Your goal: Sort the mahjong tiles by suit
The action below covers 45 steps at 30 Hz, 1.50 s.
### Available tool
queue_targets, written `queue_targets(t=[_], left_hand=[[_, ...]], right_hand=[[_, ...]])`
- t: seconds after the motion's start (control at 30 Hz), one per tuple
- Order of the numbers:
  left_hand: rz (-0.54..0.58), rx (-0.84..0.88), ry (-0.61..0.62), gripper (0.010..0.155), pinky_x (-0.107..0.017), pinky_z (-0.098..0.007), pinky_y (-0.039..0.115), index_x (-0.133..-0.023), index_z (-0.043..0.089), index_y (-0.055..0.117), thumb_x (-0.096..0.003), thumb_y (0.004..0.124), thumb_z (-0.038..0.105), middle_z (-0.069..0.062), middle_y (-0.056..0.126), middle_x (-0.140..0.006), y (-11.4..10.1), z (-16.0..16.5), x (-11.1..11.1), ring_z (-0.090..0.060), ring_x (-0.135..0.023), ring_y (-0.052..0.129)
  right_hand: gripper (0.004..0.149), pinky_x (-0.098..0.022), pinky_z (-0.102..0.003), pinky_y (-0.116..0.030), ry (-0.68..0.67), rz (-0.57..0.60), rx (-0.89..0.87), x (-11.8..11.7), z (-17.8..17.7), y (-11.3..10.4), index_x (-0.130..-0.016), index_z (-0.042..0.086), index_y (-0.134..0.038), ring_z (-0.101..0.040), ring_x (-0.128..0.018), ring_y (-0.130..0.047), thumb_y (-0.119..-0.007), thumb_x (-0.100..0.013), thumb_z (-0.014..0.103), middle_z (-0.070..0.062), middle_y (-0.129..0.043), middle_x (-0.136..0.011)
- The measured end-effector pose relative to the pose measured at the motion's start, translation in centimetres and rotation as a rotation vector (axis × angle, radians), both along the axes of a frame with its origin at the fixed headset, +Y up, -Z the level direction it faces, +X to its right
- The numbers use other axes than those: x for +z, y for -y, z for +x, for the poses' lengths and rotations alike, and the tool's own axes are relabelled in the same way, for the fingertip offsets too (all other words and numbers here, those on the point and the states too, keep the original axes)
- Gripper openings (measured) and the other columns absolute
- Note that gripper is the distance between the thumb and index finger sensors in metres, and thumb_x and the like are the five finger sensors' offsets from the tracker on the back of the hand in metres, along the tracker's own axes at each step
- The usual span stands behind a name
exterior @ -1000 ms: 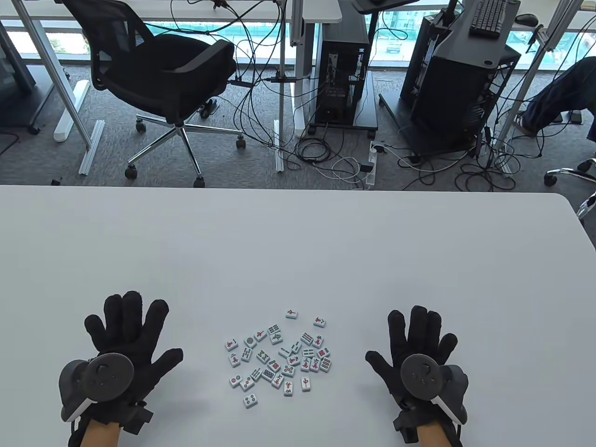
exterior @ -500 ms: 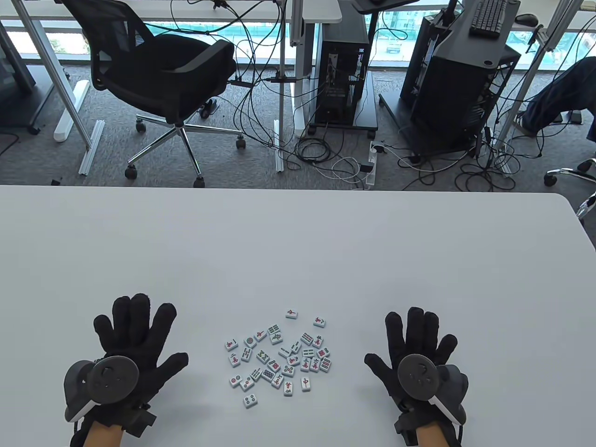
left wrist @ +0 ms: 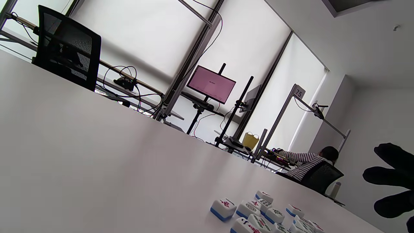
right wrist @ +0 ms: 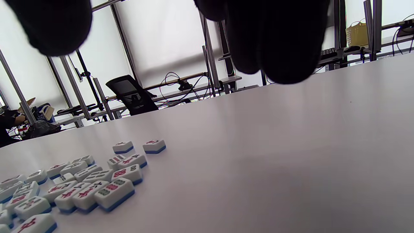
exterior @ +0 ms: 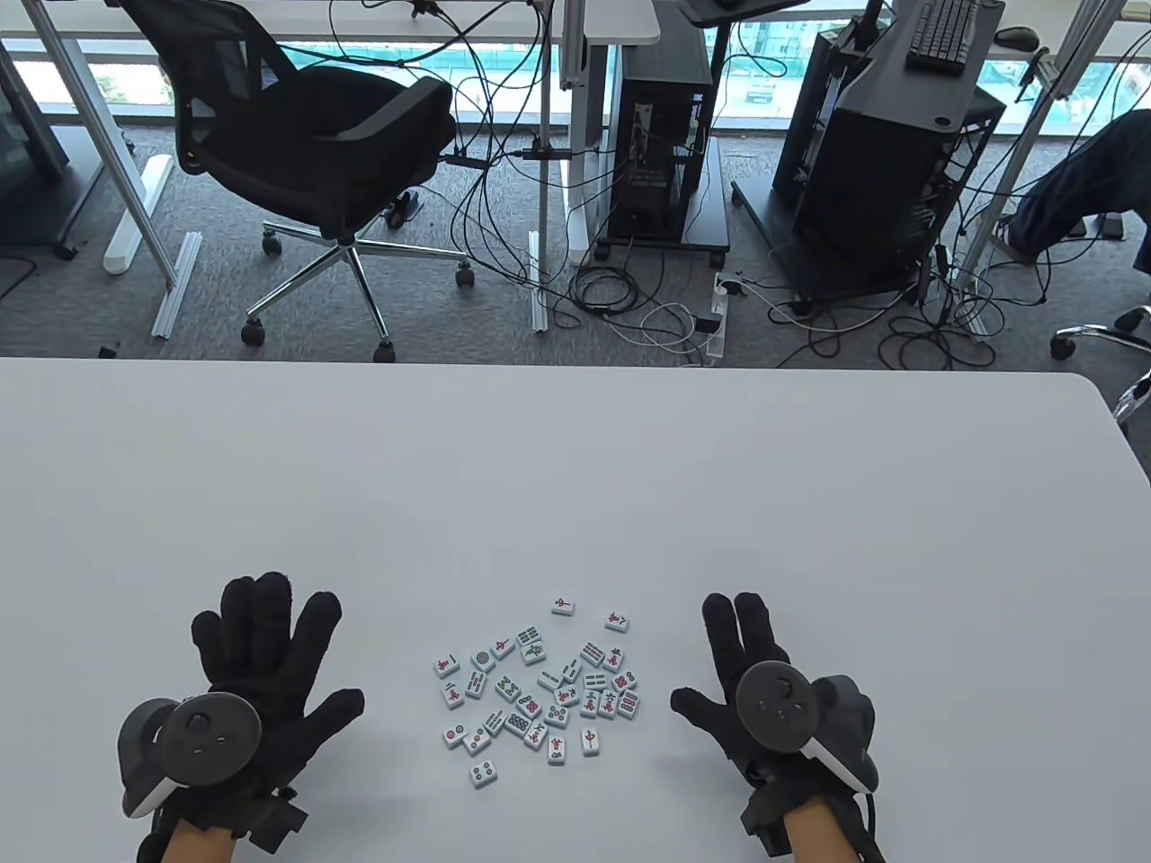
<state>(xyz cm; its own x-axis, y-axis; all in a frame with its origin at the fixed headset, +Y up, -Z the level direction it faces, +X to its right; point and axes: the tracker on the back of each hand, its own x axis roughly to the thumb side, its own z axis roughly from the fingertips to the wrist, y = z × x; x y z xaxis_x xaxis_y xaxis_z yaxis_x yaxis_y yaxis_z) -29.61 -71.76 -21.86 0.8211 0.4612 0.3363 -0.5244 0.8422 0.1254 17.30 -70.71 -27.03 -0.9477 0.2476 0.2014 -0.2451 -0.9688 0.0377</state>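
Several white mahjong tiles [exterior: 539, 692] with blue backs lie face up in a loose cluster on the white table [exterior: 575, 485], between my hands. Two tiles [exterior: 563, 605] sit apart at the far side and one [exterior: 483, 772] at the near side. My left hand [exterior: 306, 665] rests flat with fingers spread, left of the cluster, holding nothing. My right hand [exterior: 715, 665] is just right of the cluster, empty, with thumb, index and middle fingers stretched out. In the right wrist view its fingers [right wrist: 275, 38] hang above the table and the tiles [right wrist: 97, 184] lie lower left. The left wrist view shows tiles [left wrist: 255, 210] at the bottom.
The table's far edge [exterior: 575, 367] and rounded right corner [exterior: 1101, 395] bound the surface. Beyond it stand a black office chair [exterior: 315, 135], computer towers [exterior: 661, 135] and floor cables.
My right hand has slid left toward the tile cluster, and fewer of its fingers show spread. My left hand shifted slightly right, then stayed put. The tiles have not moved.
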Motion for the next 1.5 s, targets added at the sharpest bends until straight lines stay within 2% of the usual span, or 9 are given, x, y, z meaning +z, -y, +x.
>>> queue_targets(t=[0.17, 0.23, 0.33, 0.53, 0.73, 0.9, 1.03, 1.27, 1.5], left_hand=[[0.002, -0.003, 0.009, 0.083, -0.067, -0.05, -0.018, -0.109, 0.052, 0.01, -0.0439, 0.054, 0.081, 0.019, -0.019, -0.11, 0.0, 0.2, 0.1, -0.011, -0.103, -0.028], [0.003, 0.015, 0.01, 0.083, -0.067, -0.05, -0.018, -0.109, 0.052, 0.011, -0.044, 0.054, 0.081, 0.019, -0.019, -0.11, -0.1, 0.0, 0.1, -0.011, -0.103, -0.028], [0.004, 0.037, 0.012, 0.083, -0.067, -0.05, -0.018, -0.109, 0.052, 0.011, -0.0439, 0.054, 0.081, 0.019, -0.019, -0.111, -0.1, 0.0, 0.1, -0.011, -0.104, -0.028], [-0.066, 0.059, 0.013, 0.083, -0.068, -0.05, -0.016, -0.11, 0.05, 0.013, -0.045, 0.055, 0.079, 0.019, -0.018, -0.111, 0.0, -0.2, -0.1, -0.012, -0.104, -0.027], [-0.134, 0.085, 0.003, 0.082, -0.069, -0.051, -0.014, -0.112, 0.048, 0.017, -0.0456, 0.055, 0.079, 0.017, -0.015, -0.112, 0.3, -0.4, -0.4, -0.013, -0.104, -0.025], [-0.192, 0.108, 0.017, 0.082, -0.069, -0.051, -0.014, -0.112, 0.047, 0.018, -0.0455, 0.055, 0.078, 0.018, -0.014, -0.112, 0.6, -0.3, -0.6, -0.013, -0.105, -0.024], [-0.191, 0.106, 0.015, 0.082, -0.069, -0.051, -0.014, -0.112, 0.047, 0.019, -0.0455, 0.055, 0.078, 0.018, -0.014, -0.112, 0.5, -0.3, -0.6, -0.013, -0.105, -0.024], [-0.195, 0.11, 0.009, 0.082, -0.069, -0.051, -0.014, -0.112, 0.047, 0.018, -0.0456, 0.055, 0.078, 0.017, -0.014, -0.112, 0.4, -0.4, -0.5, -0.013, -0.105, -0.024], [-0.202, 0.09, 0.021, 0.081, -0.069, -0.051, -0.014, -0.111, 0.048, 0.018, -0.0455, 0.055, 0.078, 0.018, -0.014, -0.112, 0.4, 0.0, -0.6, -0.013, -0.105, -0.024]], right_hand=[[0.086, -0.035, -0.037, -0.088, 0.063, -0.057, 0.072, -3.4, -2.5, -1.7, -0.106, 0.035, -0.018, -0.037, -0.068, -0.092, -0.075, -0.045, 0.057, -0.016, -0.056, -0.109], [0.083, -0.031, -0.035, -0.089, 0.11, -0.131, 0.063, -5.1, -3.4, -1.8, -0.107, 0.028, -0.027, -0.032, -0.053, -0.098, -0.076, -0.045, 0.053, -0.017, -0.07, -0.101], [0.08, -0.022, -0.031, -0.09, 0.193, -0.284, 0.039, -7.9, -4.7, -0.8, -0.107, 0.019, -0.036, -0.026, -0.041, -0.101, -0.078, -0.046, 0.048, -0.018, -0.081, -0.089], [0.066, -0.014, -0.028, -0.088, 0.3, -0.396, 0.057, -11.2, -7.6, 2.3, -0.099, 0.006, -0.06, -0.021, -0.029, -0.101, -0.081, -0.045, 0.037, -0.014, -0.096, -0.062], [0.059, -0.006, -0.026, -0.086, 0.334, -0.374, 0.214, -12.4, -9.4, 3.6, -0.084, 0.001, -0.08, -0.017, -0.017, -0.099, -0.082, -0.043, 0.043, -0.012, -0.1, -0.048], [0.057, 0.0, -0.024, -0.083, 0.364, -0.417, 0.293, -13.0, -10.3, 4.0, -0.069, 0.001, -0.09, -0.014, -0.005, -0.095, -0.08, -0.042, 0.05, -0.008, -0.101, -0.035], [0.061, 0.0, -0.024, -0.083, 0.404, -0.527, 0.301, -13.2, -10.9, 4.6, -0.071, -0.001, -0.089, -0.015, -0.006, -0.096, -0.08, -0.043, 0.052, -0.01, -0.101, -0.037], [0.065, -0.001, -0.024, -0.083, 0.43, -0.542, 0.379, -13.3, -11.6, 5.4, -0.072, -0.005, -0.087, -0.015, -0.007, -0.096, -0.081, -0.042, 0.053, -0.01, -0.1, -0.038], [0.064, -0.001, -0.023, -0.083, 0.439, -0.58, 0.328, -13.7, -11.8, 6.2, -0.069, -0.012, -0.082, -0.013, -0.007, -0.095, -0.083, -0.042, 0.047, -0.009, -0.099, -0.039]])
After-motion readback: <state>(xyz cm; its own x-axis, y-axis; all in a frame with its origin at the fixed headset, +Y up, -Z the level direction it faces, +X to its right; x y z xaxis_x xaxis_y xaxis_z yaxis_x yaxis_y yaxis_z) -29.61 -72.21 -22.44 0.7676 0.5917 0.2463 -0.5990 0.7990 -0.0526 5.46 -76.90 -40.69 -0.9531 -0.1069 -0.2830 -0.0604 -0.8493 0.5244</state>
